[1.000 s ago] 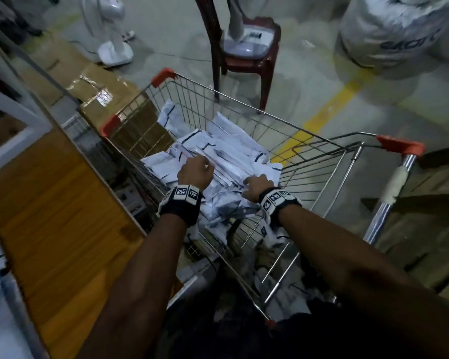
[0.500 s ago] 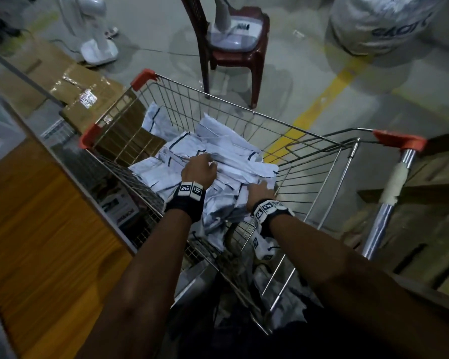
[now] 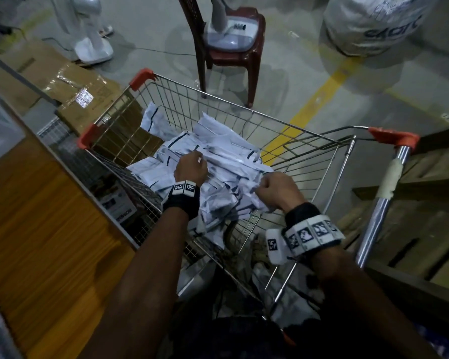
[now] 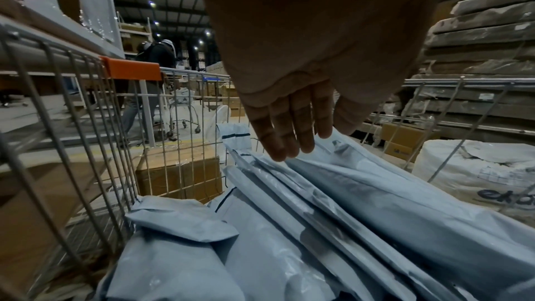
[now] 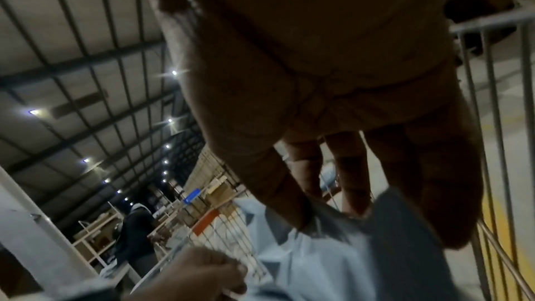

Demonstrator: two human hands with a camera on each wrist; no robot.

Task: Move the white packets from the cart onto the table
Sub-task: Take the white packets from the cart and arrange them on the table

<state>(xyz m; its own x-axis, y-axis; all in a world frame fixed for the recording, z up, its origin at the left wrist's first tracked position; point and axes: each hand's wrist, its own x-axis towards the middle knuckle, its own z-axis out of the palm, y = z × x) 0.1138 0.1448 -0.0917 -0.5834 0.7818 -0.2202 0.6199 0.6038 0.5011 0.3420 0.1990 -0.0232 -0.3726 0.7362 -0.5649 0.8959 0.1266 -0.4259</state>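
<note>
The straight fingers (image 4: pixel 289 127) of the left hand (image 3: pixel 191 168) are lying close together, and their tips are touching the top of the pile of white plastic packets (image 3: pixel 226 161); they are not curling round any packet. The right hand (image 3: pixel 276 189) is pinching the crumpled edge of one soft white packet (image 3: pixel 257 200) between the thumb and the other fingers (image 5: pixel 351 180) at the near right side of the pile. The packets are thin, smooth and slightly shiny, flat in shape with dark lines along their edges, and they are lying loosely one over another inside the metal wire shopping cart (image 3: pixel 303 149). The cart is having orange plastic corners and a chrome handle bar. At the left of the cart the brown wooden table (image 3: pixel 36 242) is showing a glossy grained surface. Behind the cart a dark red plastic chair (image 3: pixel 231 55) is standing on the grey concrete floor, and brown cardboard boxes (image 3: pixel 70 89) with shiny tape are lying near it.
</note>
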